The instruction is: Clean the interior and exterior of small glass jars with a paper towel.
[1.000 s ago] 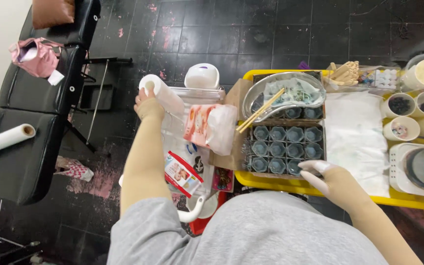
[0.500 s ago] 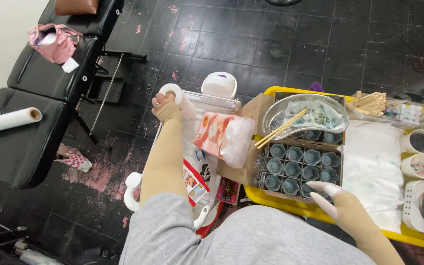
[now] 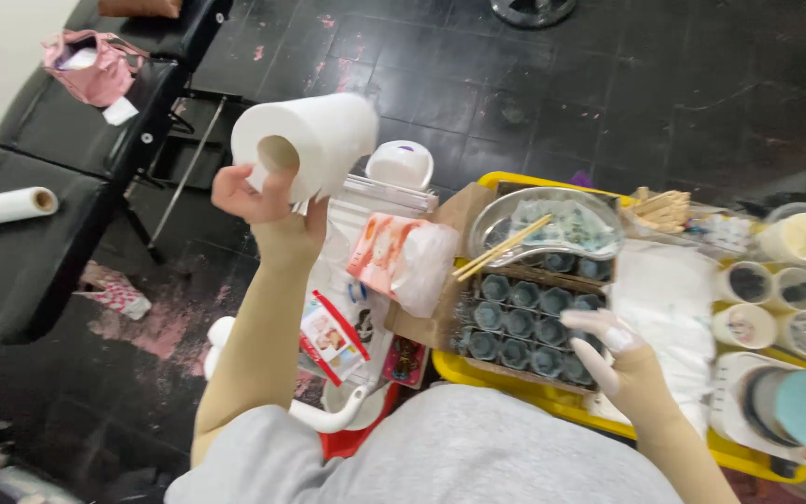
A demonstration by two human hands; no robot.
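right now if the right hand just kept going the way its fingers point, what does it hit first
Most likely the tray of small dark cups: the right hand has its fingertips pointing left, already at the tray's near corner. Height is hard to judge, so it may pass just above.

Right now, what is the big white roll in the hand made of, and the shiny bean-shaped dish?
The big white roll in the left hand looks like soft matte paper wound round a brown cardboard core. The shiny bean-shaped dish is probably polished metal, since its silvery rim reflects light.
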